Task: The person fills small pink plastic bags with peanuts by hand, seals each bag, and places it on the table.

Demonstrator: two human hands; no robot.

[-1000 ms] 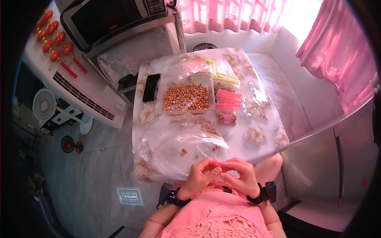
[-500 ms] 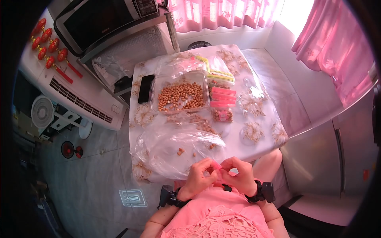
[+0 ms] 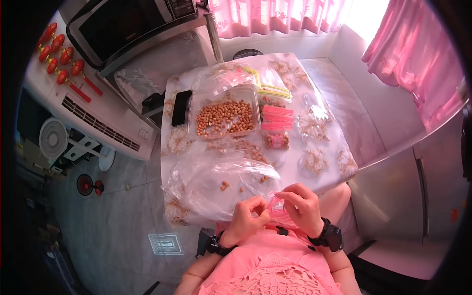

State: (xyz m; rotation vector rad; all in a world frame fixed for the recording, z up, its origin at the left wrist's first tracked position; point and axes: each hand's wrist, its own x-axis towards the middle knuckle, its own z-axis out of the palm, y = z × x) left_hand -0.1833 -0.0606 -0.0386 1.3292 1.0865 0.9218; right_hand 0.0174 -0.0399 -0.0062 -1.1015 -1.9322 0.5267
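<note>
Close to the table's near edge, my left hand point(image 3: 250, 220) pinches one side of a small clear pink bag point(image 3: 277, 202). My right hand point(image 3: 301, 206) grips the bag's other side at its upper edge, thumb and fingers together. Just beyond my hands lies a large crumpled clear plastic bag point(image 3: 211, 182) with a few round brown nuts on or under it. Farther back, a clear plastic box point(image 3: 191, 115) holds many nuts point(image 3: 226, 118). Right of the box are a stack of pink-topped bags point(image 3: 277, 118) and a filled small bag point(image 3: 277, 141).
A black phone point(image 3: 181, 108) lies left of the box on the flowered tablecloth point(image 3: 314, 162). Yellow-edged zip bags point(image 3: 273, 91) are at the back. A microwave point(image 3: 125, 32) stands on a rack at the back left. A steel-coloured cabinet point(image 3: 388, 191) is on the right.
My hands have moved slightly apart, and more of the pink bag shows between them. My right hand has risen a little, with its fingers more extended.
</note>
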